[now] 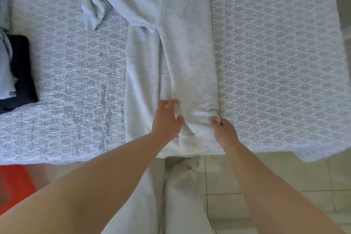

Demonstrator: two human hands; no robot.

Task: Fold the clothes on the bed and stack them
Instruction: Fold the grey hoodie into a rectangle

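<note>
Both hands work the near hem of one pale grey sweatshirt [171, 47] in the middle of the bed [275, 62]: left hand [168, 118] curls on the cloth, right hand [222, 129] pinches its corner. Sleeves are in; cross-folds remain. One stack [17, 70] at the left edge holds at least two folded pieces.

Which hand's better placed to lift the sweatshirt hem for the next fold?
Likely right. The right hand already pinches the grey sweatshirt at its near right corner; the left hand only has curled fingers at the middle.
</note>
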